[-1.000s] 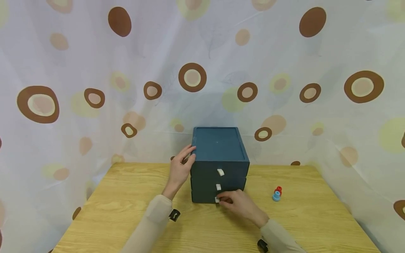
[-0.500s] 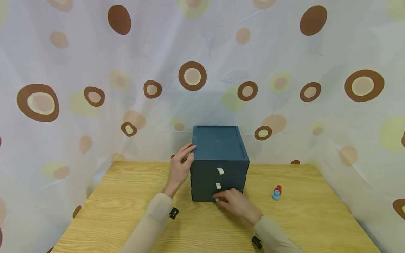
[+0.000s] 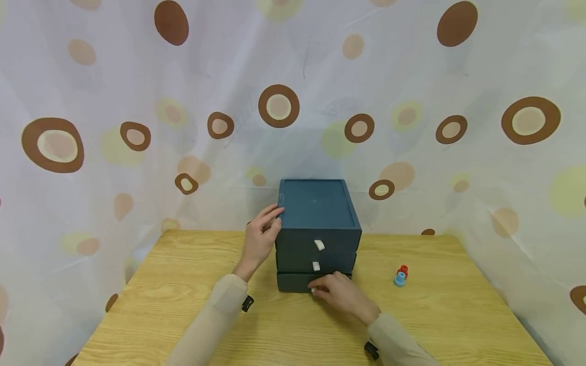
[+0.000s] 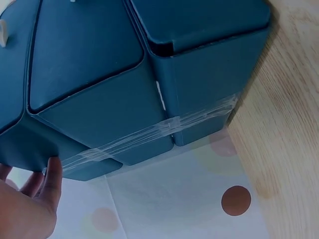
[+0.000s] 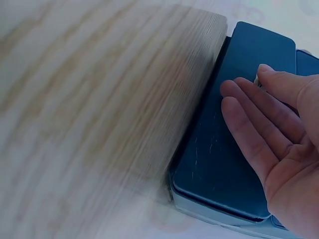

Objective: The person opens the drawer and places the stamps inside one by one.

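A dark blue drawer unit with three stacked drawers stands on the table. My left hand rests against its upper left edge, fingers extended over the rim. Low at the front, my right hand pinches the small white pull tab of the bottom drawer, mostly hidden by the fingers. That drawer sticks out slightly; a dark gap shows at its corner in the left wrist view. The right wrist view has the thumb and fingertips meeting at the tab. White tabs also mark the middle and top drawers.
To the right of the unit, a red peg-like piece and a light blue one stand close together on the wooden table. Clear tape runs along the unit's side. A patterned curtain hangs behind.
The bottom drawer has come forward a little, with a seam now showing above its front. My right hand has shifted slightly left around the tab; the left hand stays at the edge.
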A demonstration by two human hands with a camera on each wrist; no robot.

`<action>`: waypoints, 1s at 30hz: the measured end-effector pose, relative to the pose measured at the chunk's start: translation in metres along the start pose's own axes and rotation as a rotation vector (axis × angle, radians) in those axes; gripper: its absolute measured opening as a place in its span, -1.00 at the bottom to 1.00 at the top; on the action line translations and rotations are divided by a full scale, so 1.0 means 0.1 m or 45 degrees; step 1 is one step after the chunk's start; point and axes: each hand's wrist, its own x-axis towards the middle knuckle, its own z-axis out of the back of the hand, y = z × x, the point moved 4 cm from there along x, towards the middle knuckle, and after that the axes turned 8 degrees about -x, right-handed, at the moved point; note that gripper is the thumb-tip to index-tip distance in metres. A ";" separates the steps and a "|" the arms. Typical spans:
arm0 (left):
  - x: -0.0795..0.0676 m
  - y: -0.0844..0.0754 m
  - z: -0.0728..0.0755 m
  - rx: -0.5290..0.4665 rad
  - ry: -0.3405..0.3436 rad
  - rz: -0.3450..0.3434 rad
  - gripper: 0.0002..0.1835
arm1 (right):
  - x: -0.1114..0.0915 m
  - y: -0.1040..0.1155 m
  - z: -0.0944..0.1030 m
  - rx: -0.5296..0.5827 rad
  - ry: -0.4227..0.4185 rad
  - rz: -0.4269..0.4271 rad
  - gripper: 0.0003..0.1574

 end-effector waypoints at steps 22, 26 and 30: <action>-0.04 0.05 0.00 -0.054 -0.026 0.037 -0.64 | -0.21 0.17 -0.01 0.066 0.115 0.050 -0.73; -0.03 0.05 -0.01 -0.046 -0.033 0.028 -0.64 | -0.22 0.19 -0.01 0.040 0.126 0.068 -0.73; -0.01 0.05 0.00 -0.039 -0.040 0.007 -0.64 | -0.23 0.20 0.01 0.020 0.138 0.070 -0.73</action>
